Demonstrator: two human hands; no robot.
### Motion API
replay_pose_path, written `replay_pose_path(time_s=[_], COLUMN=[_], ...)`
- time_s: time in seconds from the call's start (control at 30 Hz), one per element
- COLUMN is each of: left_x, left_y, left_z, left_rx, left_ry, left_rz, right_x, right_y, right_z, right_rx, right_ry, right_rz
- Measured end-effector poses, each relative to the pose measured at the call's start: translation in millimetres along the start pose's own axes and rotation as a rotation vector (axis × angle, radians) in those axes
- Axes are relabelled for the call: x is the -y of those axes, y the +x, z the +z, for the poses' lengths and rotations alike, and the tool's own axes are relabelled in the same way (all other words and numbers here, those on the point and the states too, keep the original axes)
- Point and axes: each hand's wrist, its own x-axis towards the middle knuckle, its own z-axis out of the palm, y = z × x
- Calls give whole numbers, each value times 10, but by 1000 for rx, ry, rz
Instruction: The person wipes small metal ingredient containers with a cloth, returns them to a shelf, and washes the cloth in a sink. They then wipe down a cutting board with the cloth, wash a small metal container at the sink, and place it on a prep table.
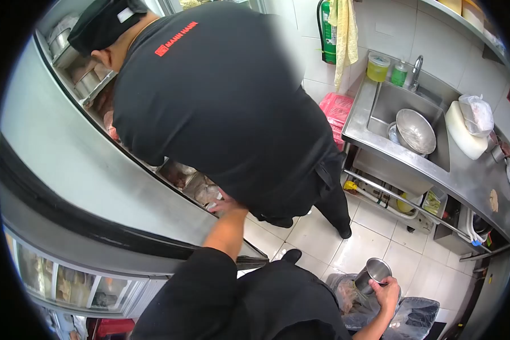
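Note:
My right hand [386,292] is closed on the rim and side of a steel cup [373,274], holding it tilted above a bin lined with a clear plastic bag [351,317]. The cup's visible inside is bare metal. Over on the left, my left hand [228,204] reaches into the open refrigerator, beside plastic-wrapped food [205,191] in a metal container. Its fingers are partly hidden by the bags and a co-worker's body, so I cannot make out whether they grip anything.
A co-worker in black [221,102] bends into the refrigerator right in front of me. The refrigerator door [96,175] stands at the left. To the right is a steel sink [379,113] with a metal bowl [416,131] in it. White floor tiles [360,246] lie between.

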Motion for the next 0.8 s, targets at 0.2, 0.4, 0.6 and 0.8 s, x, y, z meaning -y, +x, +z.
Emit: replay_pose_path(time_s=[0.2,0.4,0.6,0.8], left_x=[536,638,69,228], left_y=[426,507,278,301], left_z=[-218,427,1121,1426], left_rx=[-34,496,686,703], left_ry=[256,-32,95,289], left_rz=[-328,-44,337,799], right_x=[-158,-363,-218,164], right_y=[97,137,78,102], right_z=[55,24,-195,-434], right_rx=[33,15,-50,-338], right_ry=[44,18,120,258], right_rz=[45,17,-51,-249])
